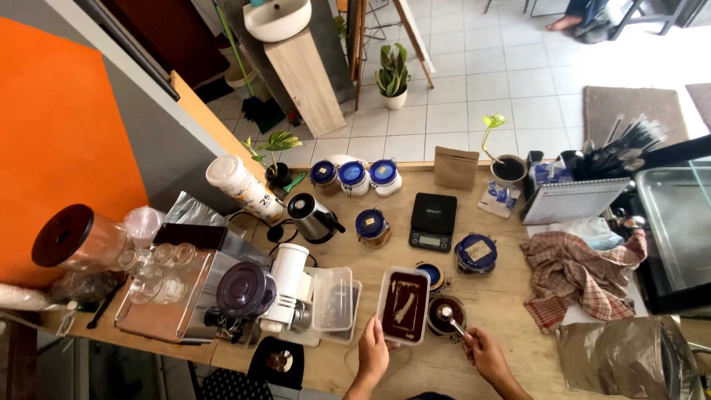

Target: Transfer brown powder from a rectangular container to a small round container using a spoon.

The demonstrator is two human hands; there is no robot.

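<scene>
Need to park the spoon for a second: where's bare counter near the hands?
Bare wood lies between the small round tin and the checked cloth, just above the right hand. Another patch sits between the digital scale and the notebook. Left of the brown-filled tub it is crowded: empty tubs, grinder.

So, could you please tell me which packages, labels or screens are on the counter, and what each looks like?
Brown paper pouch: upright at the back edge, plain, flat-topped.
Digital scale: centre of the counter, black, small display strip at its front.
Blue-and-white packet: lying flat, right of the scale.
Silver foil bag: front right corner, crumpled.
White tube: lying on its side at left, printed label.
</scene>
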